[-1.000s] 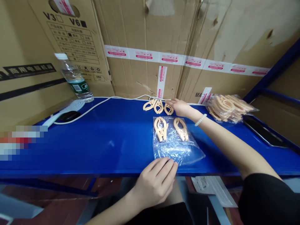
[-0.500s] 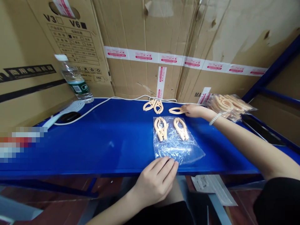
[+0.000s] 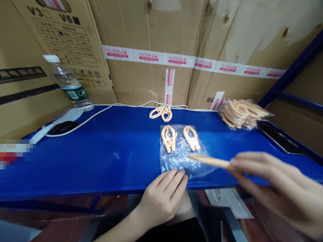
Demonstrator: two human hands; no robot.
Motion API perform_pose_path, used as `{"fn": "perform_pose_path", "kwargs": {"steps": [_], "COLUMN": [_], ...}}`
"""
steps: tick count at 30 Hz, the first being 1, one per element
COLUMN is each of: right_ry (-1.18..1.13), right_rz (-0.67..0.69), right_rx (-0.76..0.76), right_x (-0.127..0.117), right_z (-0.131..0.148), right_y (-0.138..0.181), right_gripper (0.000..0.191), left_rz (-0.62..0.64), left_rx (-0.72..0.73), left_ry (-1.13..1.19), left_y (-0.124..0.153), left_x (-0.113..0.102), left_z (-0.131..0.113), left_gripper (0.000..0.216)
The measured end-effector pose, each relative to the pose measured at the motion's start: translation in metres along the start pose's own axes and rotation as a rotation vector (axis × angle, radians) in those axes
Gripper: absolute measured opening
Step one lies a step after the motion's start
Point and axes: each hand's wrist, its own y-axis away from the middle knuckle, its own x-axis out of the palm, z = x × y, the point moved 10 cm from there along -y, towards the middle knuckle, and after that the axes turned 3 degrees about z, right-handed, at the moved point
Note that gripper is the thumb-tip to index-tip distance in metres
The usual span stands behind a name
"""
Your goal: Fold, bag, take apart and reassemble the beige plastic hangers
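My left hand [image 3: 165, 193] is at the near edge of a clear plastic bag [image 3: 176, 163], fingers bent together over its edge and thumb hidden. Two beige folded hangers, a left one [image 3: 168, 138] and a right one [image 3: 191, 137], show at the bag's far part. My right hand [image 3: 270, 181], blurred by motion, pinches another beige folding hanger [image 3: 210, 161] by one end. That hanger is seen edge-on and points left above the bag. Farther back, a pair of similar hangers [image 3: 166, 114] lies beside the white cable.
A bag full of beige hangers [image 3: 242, 112] sits at the back right, with a dark phone [image 3: 280, 137] nearby. At the left stand a water bottle [image 3: 72, 87] and a dark mouse-like object [image 3: 63, 127]. Cardboard boxes [image 3: 146, 80] wall the blue table's back.
My right hand has picked up the hanger from the back of the table and brought it nearer, above the bag's right side. My left hand stays at the bag's edge.
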Motion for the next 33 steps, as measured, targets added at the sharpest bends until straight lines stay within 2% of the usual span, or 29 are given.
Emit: {"fn": "perform_pose_path", "kwargs": {"steps": [3, 7, 9, 12, 15, 17, 21, 25, 30, 33], "right_ry": [-0.093, -0.116, -0.056, 0.071, 0.182, 0.27, 0.466, 0.536, 0.494, 0.215], "right_rz": [0.149, 0.303, 0.254, 0.158, 0.142, 0.144, 0.184, 0.182, 0.118, 0.199], "right_rx": [-0.126, -0.198, -0.273, -0.413, -0.503, -0.495, -0.352, -0.309, -0.267, -0.185], "right_x": [0.018, 0.071, 0.084, 0.091, 0.098, 0.106, 0.126, 0.137, 0.122, 0.112], "right_z": [0.039, 0.048, 0.05, 0.058, 0.063, 0.058, 0.033, 0.022, 0.016, -0.001], "right_y": [0.016, 0.02, 0.016, 0.011, 0.005, -0.002, -0.019, -0.026, -0.036, -0.054], "right_gripper": [0.028, 0.039, 0.038, 0.03, 0.028, 0.027, 0.022, 0.024, 0.021, 0.008], "left_rz": [-0.032, -0.039, -0.039, -0.045, -0.046, -0.035, -0.002, 0.009, 0.0, -0.006], "left_rx": [-0.002, 0.007, 0.005, 0.001, -0.007, -0.018, -0.022, -0.017, -0.006, 0.002], "left_ry": [-0.004, -0.001, -0.002, 0.009, 0.033, 0.038, 0.041, 0.046, 0.039, 0.036], "left_y": [-0.001, -0.001, -0.001, -0.001, -0.001, -0.001, -0.001, 0.0, 0.003, 0.003], "left_x": [-0.002, -0.003, -0.003, -0.003, -0.003, -0.002, 0.0, 0.002, 0.005, 0.006], "left_z": [0.0, -0.002, -0.001, -0.001, -0.001, 0.0, -0.001, -0.001, -0.001, -0.001], "left_gripper": [0.031, 0.032, 0.032, 0.031, 0.03, 0.031, 0.034, 0.035, 0.037, 0.038]}}
